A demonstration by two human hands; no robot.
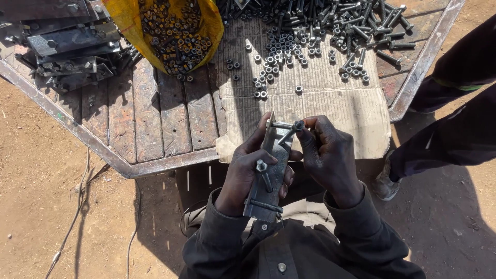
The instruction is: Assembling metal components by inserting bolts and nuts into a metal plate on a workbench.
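My left hand (243, 173) grips a flat grey metal bracket (269, 175) upright in front of my chest. Three bolts stick through the bracket: one near the top (283, 125), one in the middle with a nut on it (262, 166), one at the bottom (266, 206). My right hand (328, 155) pinches a small nut (298, 124) at the tip of the top bolt, with thumb and forefinger closed on it. Both sleeves are dark.
A wooden table with a metal rim (155, 168) lies ahead. On it are a cardboard sheet (330, 103), loose nuts (281, 51), a pile of long bolts (356, 20), a yellow sack of nuts (175, 31) and stacked metal brackets (67, 46). Another person's dark-trousered legs (454, 113) stand at right.
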